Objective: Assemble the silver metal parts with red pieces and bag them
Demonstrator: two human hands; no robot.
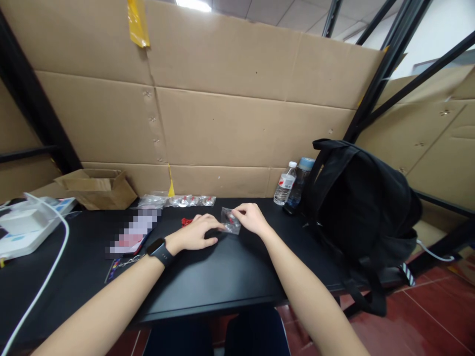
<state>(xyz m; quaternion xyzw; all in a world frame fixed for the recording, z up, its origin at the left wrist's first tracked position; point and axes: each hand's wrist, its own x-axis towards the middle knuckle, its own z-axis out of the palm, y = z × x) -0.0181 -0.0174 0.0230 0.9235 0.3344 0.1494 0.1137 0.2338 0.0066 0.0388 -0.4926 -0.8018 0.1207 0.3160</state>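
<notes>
A small clear plastic bag (230, 228) with something shiny and a bit of red inside lies on the black table (208, 282). My right hand (253, 218) pinches its upper right edge between thumb and fingers. My left hand (198, 232), wearing a dark watch (159, 251), rests with fingers stretched out and the thumb apart. Its fingertips reach the bag's left edge. Just behind the left hand are red strings (186, 222), partly hidden by the fingers. What exactly is inside the bag is too small to make out.
Several similar clear bags (191, 200) lie in a row along the cardboard wall (222, 128). On the left are a phone (135, 232), an open cardboard box (97, 190) and a white power strip (22, 237) with a cable. A water bottle (285, 184) and black backpack (365, 198) stand right.
</notes>
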